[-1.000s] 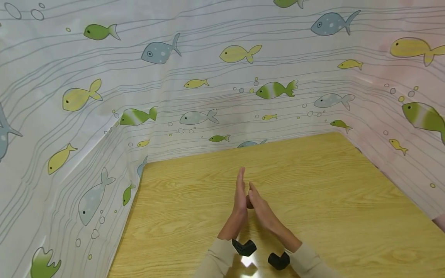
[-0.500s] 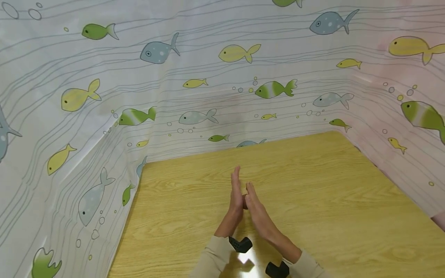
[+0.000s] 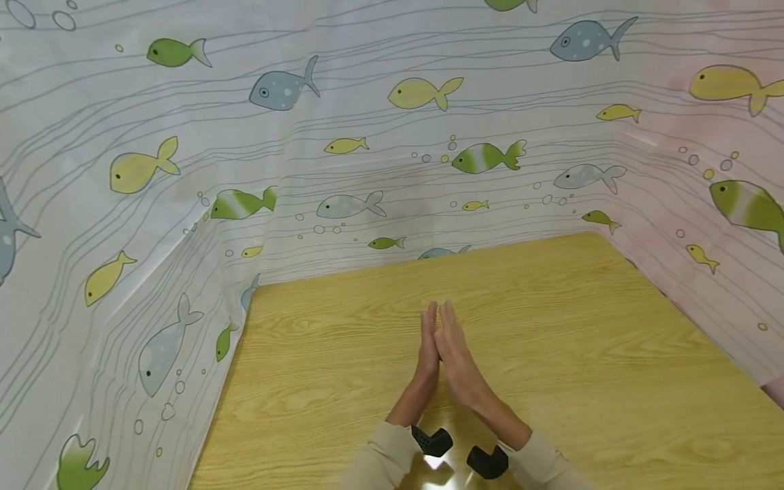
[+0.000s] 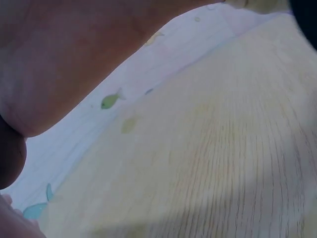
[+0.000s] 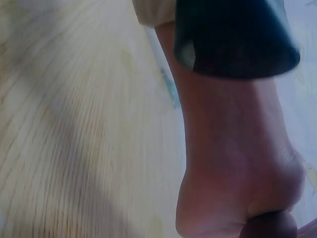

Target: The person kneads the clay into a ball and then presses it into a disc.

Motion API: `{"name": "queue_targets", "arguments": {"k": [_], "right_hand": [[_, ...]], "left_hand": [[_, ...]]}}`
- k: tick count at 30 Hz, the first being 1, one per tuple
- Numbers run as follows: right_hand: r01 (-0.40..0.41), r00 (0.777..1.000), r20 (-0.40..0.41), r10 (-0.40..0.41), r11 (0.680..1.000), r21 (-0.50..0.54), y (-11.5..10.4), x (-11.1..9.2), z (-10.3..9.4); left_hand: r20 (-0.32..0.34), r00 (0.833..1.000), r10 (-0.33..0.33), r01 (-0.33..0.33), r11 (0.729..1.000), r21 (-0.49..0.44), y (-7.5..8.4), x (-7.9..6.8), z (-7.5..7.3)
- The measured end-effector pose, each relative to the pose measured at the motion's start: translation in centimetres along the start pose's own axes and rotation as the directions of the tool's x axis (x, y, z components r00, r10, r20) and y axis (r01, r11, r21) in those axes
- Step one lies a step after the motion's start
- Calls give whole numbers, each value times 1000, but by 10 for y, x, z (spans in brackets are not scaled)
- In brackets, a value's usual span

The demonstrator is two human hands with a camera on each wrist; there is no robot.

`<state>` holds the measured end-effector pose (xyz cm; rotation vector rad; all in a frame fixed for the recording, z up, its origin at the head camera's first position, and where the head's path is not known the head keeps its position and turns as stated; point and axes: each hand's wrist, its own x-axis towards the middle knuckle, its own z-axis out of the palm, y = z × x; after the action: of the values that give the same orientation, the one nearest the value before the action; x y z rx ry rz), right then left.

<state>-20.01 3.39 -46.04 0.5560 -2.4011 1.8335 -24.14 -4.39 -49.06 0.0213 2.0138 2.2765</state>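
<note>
In the head view my left hand and right hand stand palm to palm above the wooden table, fingers straight and pointing forward. Their fingertips lie about level with each other. Between the palms sits a dark brown, rounded lump, almost wholly hidden from the head view. The left wrist view catches this brown lump at its left edge, against the heel of a palm. Along the bottom of the right wrist view the brown lump also shows, pressed against a palm. What it is made of I cannot tell.
A wood-grain table spreads around the hands. White sheeting printed with fish rises behind it and at both sides. Black wrist-worn pieces sit by the cuffs of the light sleeves.
The right hand has slid forward along the left, which has drawn back a little. The brown lump, partly visible between the palms before, is now covered in the head view.
</note>
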Motion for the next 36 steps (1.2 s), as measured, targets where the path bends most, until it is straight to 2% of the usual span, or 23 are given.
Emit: {"name": "queue_targets", "arguments": {"k": [8,15,21,25,30,36], "right_hand": [[-3,1000,13,3,1000,10,8,11,-9],[-21,1000,-7,21,1000,-1,19,24,-16],[-75,994,-77,73,997,-24,30,32,-20],[-61,994,-87,61,998,-3,31,35,-22],[-47,994,-94,50,998,35,28,33,-23],[-59,995,-84,59,998,4,59,35,-21]], "left_hand": [[10,1000,20,-20,999,31,0,-2,5],[55,994,90,-92,995,47,2,-3,8],[112,991,76,-83,995,56,0,-4,11],[139,988,66,-76,995,67,-2,-3,11],[139,988,73,-83,994,66,-6,-3,10],[129,990,57,-69,993,93,-15,-5,7]]}}
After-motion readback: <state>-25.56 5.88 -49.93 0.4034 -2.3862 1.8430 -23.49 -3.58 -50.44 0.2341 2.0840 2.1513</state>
